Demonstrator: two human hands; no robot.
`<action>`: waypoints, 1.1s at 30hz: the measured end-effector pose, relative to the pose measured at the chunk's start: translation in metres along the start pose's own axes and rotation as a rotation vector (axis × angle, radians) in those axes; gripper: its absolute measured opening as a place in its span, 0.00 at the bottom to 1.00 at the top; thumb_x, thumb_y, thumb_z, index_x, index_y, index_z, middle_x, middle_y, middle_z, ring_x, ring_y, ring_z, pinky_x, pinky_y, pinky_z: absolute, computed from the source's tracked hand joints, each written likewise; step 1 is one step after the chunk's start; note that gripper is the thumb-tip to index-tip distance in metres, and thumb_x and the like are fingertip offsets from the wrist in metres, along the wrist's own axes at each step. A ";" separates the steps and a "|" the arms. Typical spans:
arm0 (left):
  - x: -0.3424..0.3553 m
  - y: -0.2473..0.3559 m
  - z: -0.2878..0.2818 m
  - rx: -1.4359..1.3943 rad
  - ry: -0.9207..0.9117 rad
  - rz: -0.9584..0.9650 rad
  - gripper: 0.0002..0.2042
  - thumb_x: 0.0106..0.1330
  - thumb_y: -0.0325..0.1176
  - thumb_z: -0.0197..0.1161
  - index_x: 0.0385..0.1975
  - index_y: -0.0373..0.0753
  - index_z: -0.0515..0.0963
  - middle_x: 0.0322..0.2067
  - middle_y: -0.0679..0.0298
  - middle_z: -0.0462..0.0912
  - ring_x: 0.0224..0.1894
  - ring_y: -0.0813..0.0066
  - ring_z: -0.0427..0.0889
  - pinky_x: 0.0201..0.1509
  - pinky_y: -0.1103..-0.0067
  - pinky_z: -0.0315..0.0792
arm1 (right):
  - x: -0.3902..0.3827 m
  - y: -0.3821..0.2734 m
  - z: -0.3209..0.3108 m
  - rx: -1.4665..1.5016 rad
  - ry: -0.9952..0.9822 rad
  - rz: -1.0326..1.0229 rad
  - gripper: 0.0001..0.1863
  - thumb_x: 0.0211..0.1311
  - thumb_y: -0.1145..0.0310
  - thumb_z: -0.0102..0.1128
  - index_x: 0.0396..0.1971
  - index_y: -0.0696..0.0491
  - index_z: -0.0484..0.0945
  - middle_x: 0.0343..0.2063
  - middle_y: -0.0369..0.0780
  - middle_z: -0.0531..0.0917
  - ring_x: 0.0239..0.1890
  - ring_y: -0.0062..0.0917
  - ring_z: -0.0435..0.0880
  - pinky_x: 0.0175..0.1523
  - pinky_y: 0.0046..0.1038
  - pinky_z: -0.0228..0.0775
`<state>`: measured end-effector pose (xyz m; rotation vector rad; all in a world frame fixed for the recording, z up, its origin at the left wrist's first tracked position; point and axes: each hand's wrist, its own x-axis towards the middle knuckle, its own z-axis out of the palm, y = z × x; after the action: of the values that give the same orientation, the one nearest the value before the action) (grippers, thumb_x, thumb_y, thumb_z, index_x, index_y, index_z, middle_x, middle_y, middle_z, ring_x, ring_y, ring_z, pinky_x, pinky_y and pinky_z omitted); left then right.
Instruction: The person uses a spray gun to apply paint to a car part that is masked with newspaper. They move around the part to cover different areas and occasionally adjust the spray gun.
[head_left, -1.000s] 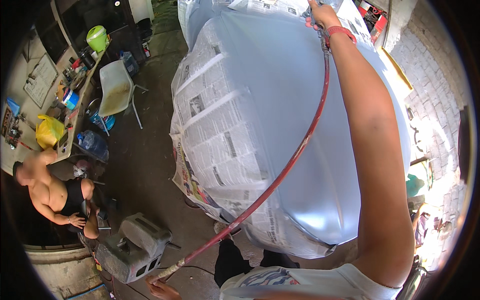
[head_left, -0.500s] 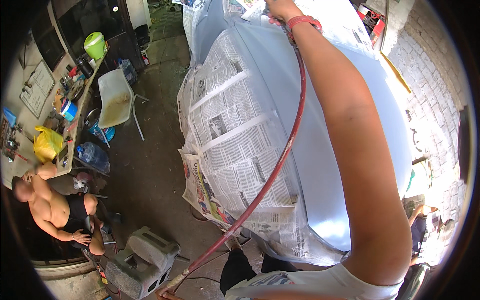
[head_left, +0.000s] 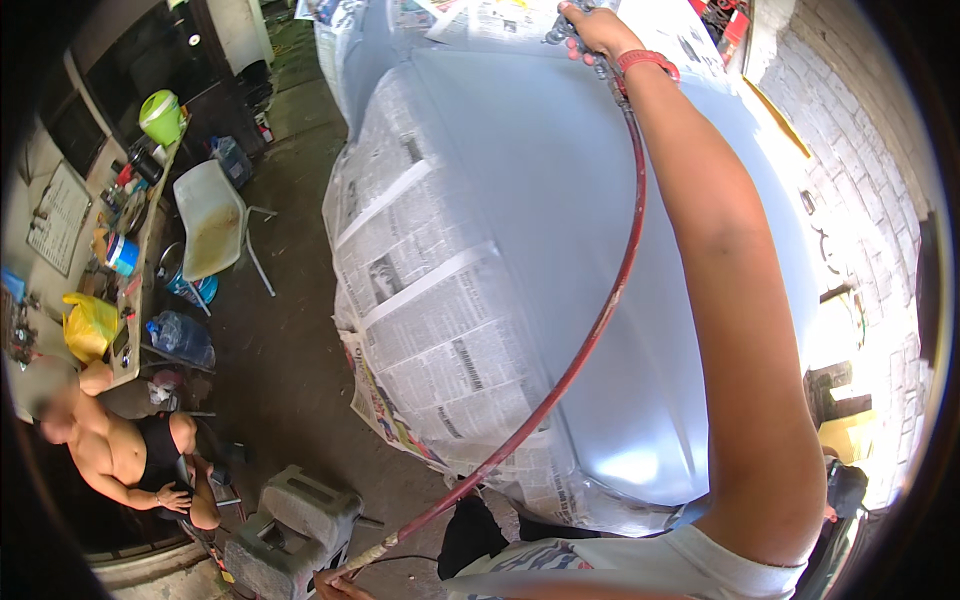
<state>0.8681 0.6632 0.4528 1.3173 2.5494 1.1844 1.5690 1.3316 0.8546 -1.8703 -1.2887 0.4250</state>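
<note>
At the top, my right hand is closed around a metal spray gun, partly hidden by the fingers. It hangs above the far part of a smooth pale grey car panel, which looks like a hood. From the gun a red hose curves down across the panel. My left hand grips the hose's pale, taped-looking stretch at the lower edge; only part of that hand shows. Newspaper sheets, taped together, cover the panel's left side, and more paper lies at its far end.
A person sits at lower left beside a grey plastic step stool. Farther up stand a stained white chair and a cluttered workbench. A white brick wall runs along the right. Another person shows at lower right.
My right hand and the spray gun have shifted right and slightly nearer, and more of the gun shows. The hose bows farther right. The whole view has shifted, so the newspaper sits farther left.
</note>
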 end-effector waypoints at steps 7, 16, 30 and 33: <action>0.006 0.066 0.017 0.131 0.070 0.545 0.23 0.89 0.48 0.50 0.42 0.36 0.86 0.25 0.55 0.80 0.17 0.66 0.70 0.22 0.66 0.69 | 0.017 0.107 -0.106 -0.050 0.172 -0.009 0.31 0.84 0.46 0.57 0.50 0.65 0.87 0.30 0.47 0.88 0.25 0.31 0.87 0.23 0.34 0.76; -0.011 0.094 -0.002 -0.061 -0.243 0.357 0.17 0.85 0.40 0.54 0.43 0.33 0.84 0.38 0.52 0.86 0.34 0.58 0.82 0.43 0.64 0.77 | 0.041 0.201 -0.203 -0.046 0.426 0.014 0.31 0.83 0.44 0.58 0.49 0.62 0.86 0.29 0.47 0.89 0.23 0.32 0.86 0.24 0.39 0.79; -0.010 0.190 0.005 -0.015 -0.254 0.371 0.19 0.84 0.43 0.53 0.45 0.31 0.82 0.40 0.47 0.88 0.43 0.48 0.86 0.55 0.57 0.80 | 0.017 0.215 -0.242 -0.220 0.612 0.164 0.45 0.76 0.28 0.51 0.46 0.65 0.86 0.32 0.46 0.92 0.22 0.30 0.90 0.28 0.33 0.81; -0.010 0.174 0.010 -0.005 -0.243 0.344 0.20 0.84 0.44 0.53 0.45 0.30 0.82 0.40 0.47 0.87 0.42 0.49 0.86 0.54 0.57 0.80 | 0.021 0.204 -0.223 -0.190 0.530 0.129 0.45 0.78 0.30 0.46 0.40 0.65 0.87 0.29 0.46 0.91 0.21 0.32 0.89 0.27 0.35 0.79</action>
<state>0.9962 0.7229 0.5547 1.8264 2.2113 0.9936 1.8522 1.2241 0.8392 -2.0469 -0.8747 -0.1348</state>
